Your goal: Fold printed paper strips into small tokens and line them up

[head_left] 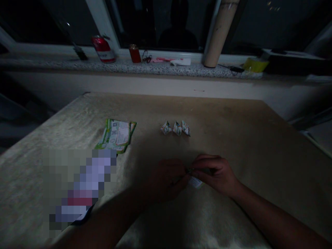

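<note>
My left hand (168, 180) and my right hand (218, 173) meet over the middle of the table, fingertips pinched together. Between them is a small printed wrapper (195, 182), whose pale lower part shows below the fingers; its upper part is mostly hidden in shadow and by the fingers. Beyond my hands, three small folded wrapper pieces stand in a row: a left one (166, 128), a middle one (177, 128) and a right one (186, 128). Flat green printed packets (116, 135) lie overlapping to the left.
A long pixelated object (88, 186) lies by my left forearm. Behind the table (228, 117), the speckled windowsill (121, 67) holds a red can (103, 50), a red jar (135, 54), a cardboard tube (220, 34) and a yellow item (255, 65). The light is dim.
</note>
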Demonstrator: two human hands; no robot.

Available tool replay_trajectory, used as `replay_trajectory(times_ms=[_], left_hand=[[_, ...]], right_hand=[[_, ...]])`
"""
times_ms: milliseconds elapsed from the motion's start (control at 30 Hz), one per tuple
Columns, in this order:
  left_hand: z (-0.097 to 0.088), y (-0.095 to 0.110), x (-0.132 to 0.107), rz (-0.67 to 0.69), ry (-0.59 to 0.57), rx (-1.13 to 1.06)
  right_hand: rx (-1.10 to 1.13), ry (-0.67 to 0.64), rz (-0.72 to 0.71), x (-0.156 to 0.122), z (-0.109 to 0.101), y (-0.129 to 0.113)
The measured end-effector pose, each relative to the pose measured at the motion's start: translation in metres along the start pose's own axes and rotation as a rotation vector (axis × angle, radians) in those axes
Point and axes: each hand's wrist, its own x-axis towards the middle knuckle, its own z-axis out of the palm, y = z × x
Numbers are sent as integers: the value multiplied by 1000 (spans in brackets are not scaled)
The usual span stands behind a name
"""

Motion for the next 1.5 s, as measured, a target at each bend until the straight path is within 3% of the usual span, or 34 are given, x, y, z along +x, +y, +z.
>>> replay_trajectory(times_ms=[100,300,533,733,1500], left_hand=[[1,1,0,-22,17,25],[-2,2,2,-84,175,11],[-2,3,-1,-439,282,-134],[3,-8,-1,-621,233,-503],[3,-2,0,-635,301,-456]], right_hand=[[20,27,14,0,1,0],[25,108,58,0,-2,-1],[-25,134,50,-2,-2,1],[-62,164,52,-1,-1,0],[-111,191,80,-2,0,0]])
